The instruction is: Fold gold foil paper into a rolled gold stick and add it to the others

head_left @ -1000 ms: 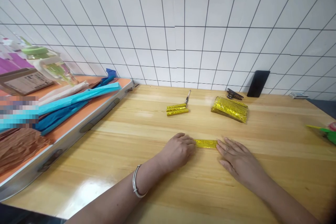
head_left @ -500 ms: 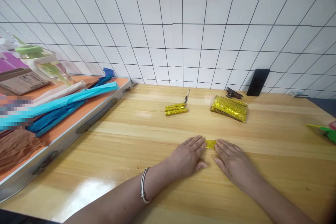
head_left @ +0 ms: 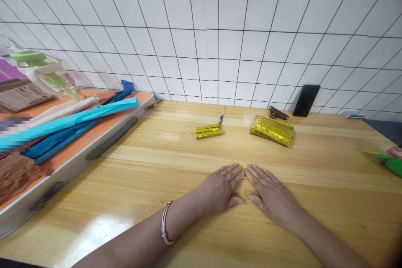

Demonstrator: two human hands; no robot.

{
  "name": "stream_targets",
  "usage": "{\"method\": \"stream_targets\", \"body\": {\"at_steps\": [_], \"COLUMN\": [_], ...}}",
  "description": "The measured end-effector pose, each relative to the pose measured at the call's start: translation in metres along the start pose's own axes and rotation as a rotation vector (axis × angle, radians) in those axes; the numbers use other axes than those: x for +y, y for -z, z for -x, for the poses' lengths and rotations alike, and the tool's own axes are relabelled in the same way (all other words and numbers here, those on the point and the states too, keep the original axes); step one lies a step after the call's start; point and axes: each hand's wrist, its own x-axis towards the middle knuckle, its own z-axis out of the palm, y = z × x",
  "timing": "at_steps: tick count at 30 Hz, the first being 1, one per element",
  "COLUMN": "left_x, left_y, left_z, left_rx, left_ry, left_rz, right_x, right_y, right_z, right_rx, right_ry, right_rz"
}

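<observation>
My left hand (head_left: 220, 186) lies flat on the wooden table (head_left: 150, 176), its fingertips on the left part of a small gold foil strip (head_left: 244, 173). From the other side my right hand (head_left: 271, 192) presses flat on the same strip, fingers stretched out. Only a sliver of gold shows between the two hands; the rest is hidden under the fingers. Beyond the hands are several narrow gold rolls (head_left: 209, 131) side by side, and to their right a stack of gold foil sheets (head_left: 272, 130).
A pen (head_left: 222, 115) touches the rolls. Behind the stack lie a black hair clip (head_left: 278, 113) and a dark phone (head_left: 306, 100) leaning on the tiled wall. An orange tray (head_left: 72, 150) with coloured paper stands left; a green object (head_left: 392, 164) is far right.
My right hand has slid left toward my left hand, so the gap between them is narrower and less of the gold strip shows. The view has shifted slightly.
</observation>
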Motion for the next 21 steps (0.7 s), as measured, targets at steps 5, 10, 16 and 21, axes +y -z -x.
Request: {"method": "stream_targets", "body": {"at_steps": [5,10,16,21], "left_x": [-0.008,-0.011,-0.011,-0.015], "left_y": [0.004,0.006,0.007,0.010], "left_z": [0.005,0.005,0.004,0.005], "left_rx": [-0.028,-0.032,-0.006,0.049], "left_ry": [0.013,0.019,0.006,0.005], "left_rz": [0.022,0.030,0.031,0.031], "right_x": [0.005,0.008,0.011,0.021], "right_y": [0.005,0.009,0.010,0.009], "right_z": [0.002,0.002,0.004,0.007], "right_rx": [-0.001,-0.006,0.034,0.091], "right_ry": [-0.029,-0.050,-0.074,-0.079], "right_rz": [-0.019,-0.020,-0.008,0.015]}}
